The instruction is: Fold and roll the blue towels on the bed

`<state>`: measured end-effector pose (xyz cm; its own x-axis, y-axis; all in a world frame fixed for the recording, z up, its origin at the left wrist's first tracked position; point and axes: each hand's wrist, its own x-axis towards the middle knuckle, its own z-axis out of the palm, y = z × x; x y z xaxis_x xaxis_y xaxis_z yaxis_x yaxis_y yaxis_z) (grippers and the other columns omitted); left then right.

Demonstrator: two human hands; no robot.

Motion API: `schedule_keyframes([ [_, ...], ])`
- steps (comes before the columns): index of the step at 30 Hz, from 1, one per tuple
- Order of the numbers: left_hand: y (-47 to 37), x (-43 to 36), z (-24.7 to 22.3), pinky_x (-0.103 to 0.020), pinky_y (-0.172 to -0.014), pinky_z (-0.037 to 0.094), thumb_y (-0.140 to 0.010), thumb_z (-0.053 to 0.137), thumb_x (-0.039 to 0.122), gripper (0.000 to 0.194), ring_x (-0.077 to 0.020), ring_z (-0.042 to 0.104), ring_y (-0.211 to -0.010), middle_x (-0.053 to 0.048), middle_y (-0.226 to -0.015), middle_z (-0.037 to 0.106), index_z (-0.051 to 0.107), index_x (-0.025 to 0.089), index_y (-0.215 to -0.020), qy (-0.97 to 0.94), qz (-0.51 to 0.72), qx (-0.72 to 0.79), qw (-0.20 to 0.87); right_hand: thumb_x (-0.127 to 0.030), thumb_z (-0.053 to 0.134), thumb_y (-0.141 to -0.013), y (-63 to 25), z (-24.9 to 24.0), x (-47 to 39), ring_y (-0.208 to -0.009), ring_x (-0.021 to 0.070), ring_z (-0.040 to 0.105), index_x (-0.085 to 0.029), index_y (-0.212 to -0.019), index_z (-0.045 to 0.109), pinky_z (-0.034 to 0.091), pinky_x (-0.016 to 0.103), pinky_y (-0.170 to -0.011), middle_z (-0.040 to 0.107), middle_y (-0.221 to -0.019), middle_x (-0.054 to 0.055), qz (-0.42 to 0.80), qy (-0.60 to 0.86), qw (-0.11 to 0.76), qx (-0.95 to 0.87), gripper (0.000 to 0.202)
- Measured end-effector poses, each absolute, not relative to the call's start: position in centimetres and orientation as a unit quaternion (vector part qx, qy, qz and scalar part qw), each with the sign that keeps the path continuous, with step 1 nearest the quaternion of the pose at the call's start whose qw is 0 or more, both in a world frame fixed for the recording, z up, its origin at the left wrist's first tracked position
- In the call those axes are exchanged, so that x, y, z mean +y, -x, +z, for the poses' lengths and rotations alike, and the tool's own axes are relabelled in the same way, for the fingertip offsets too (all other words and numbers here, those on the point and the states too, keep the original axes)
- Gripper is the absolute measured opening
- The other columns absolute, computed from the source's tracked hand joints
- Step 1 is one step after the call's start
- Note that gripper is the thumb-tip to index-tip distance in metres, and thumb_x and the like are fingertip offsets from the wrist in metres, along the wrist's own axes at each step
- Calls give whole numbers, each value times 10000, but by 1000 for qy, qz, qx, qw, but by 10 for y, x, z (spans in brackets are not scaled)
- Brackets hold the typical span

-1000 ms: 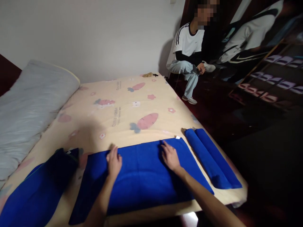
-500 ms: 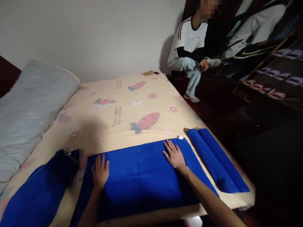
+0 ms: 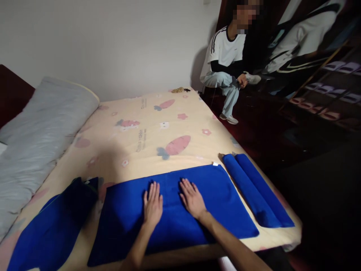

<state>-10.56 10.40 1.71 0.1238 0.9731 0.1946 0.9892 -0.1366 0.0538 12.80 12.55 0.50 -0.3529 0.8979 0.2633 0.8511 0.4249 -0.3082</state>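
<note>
A blue towel (image 3: 175, 192) lies spread flat near the front edge of the bed, with a small white tag at its far right corner. My left hand (image 3: 153, 205) rests palm down just left of its middle, fingers stretched out. To the right of the middle, my right hand (image 3: 192, 197) also lies flat on the cloth, fingers extended. Two rolled blue towels (image 3: 254, 192) sit side by side along the bed's right edge. On the left, a loosely crumpled blue towel (image 3: 56, 222) lies partly in shadow.
The bed (image 3: 146, 158) has a cream sheet printed with carrots and flowers. A grey quilt (image 3: 47, 131) is heaped at the left. Beyond the far right corner a person (image 3: 228, 67) sits by the wall. A shoe rack (image 3: 324, 90) holds several slippers at the right.
Both hands have slid inward over the blue towel, the left one moving right by a good distance and the right one a little left. The view has shifted slightly.
</note>
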Motion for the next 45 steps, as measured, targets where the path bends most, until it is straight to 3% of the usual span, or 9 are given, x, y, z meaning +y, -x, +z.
schedule_keyframes([
  [6,63,79,-2,-444,-1175,258,-982,284,306,556,-198,300,-1444,-80,-1560,344,177,212,-1520,760,-86,-643,26,-269,358,-985,-86,-1,89,-1434,229,294,-163,-1495,326,286,448,-1149,337,-1544,94,96,496,186,-843,522],
  [11,129,50,0,-462,-1156,288,-981,292,427,562,-212,333,-1429,-67,-1554,359,213,256,-1511,736,-59,-673,48,-391,363,-999,-139,-6,87,-1426,236,311,-186,-1482,362,290,457,-1134,348,-1542,98,60,546,191,-813,525],
  [21,269,-14,-3,-481,-1052,414,-972,205,433,574,-249,422,-1376,-108,-1491,469,161,270,-1520,600,-78,-786,124,-496,265,-983,-255,-30,52,-1407,286,346,-136,-1426,457,288,512,-1125,426,-1493,151,-24,692,233,-683,602],
  [27,154,24,15,-444,-1142,326,-973,247,310,528,-201,334,-1428,-57,-1543,376,232,255,-1498,713,-71,-691,98,-349,315,-990,-152,-12,54,-1414,238,336,-184,-1463,406,316,454,-1127,401,-1515,102,31,612,272,-742,509],
  [31,62,37,4,-425,-1161,321,-959,254,247,538,-186,289,-1447,-38,-1571,298,215,228,-1495,750,-57,-658,31,-208,334,-942,-86,-8,46,-1418,224,328,-191,-1467,399,320,442,-1133,387,-1518,83,92,558,242,-788,529],
  [35,36,25,-11,-464,-1176,301,-964,263,311,534,-208,288,-1447,-39,-1570,285,227,244,-1492,753,-52,-656,12,-314,345,-969,-91,-18,34,-1410,243,343,-204,-1469,394,319,467,-1135,374,-1521,79,107,536,217,-809,514],
  [39,74,15,-10,-441,-1171,308,-964,286,375,545,-188,292,-1445,-16,-1567,313,222,298,-1499,770,-62,-634,23,-466,329,-977,-134,-29,23,-1413,255,339,-243,-1482,370,311,499,-1130,349,-1539,67,78,590,239,-767,554],
  [42,132,9,-11,-485,-1120,363,-951,261,368,530,-228,358,-1413,-59,-1535,384,351,289,-1467,663,-46,-746,53,-482,307,-960,-176,-39,12,-1392,270,376,-245,-1460,420,313,527,-1113,399,-1516,84,45,669,260,-695,565],
  [45,200,-9,-16,-518,-998,464,-937,247,409,571,-271,473,-1337,-118,-1465,492,340,259,-1480,501,-68,-855,114,-551,276,-928,-221,-49,-3,-1391,296,374,-213,-1446,444,300,555,-1101,418,-1504,115,0,725,273,-632,641],
])
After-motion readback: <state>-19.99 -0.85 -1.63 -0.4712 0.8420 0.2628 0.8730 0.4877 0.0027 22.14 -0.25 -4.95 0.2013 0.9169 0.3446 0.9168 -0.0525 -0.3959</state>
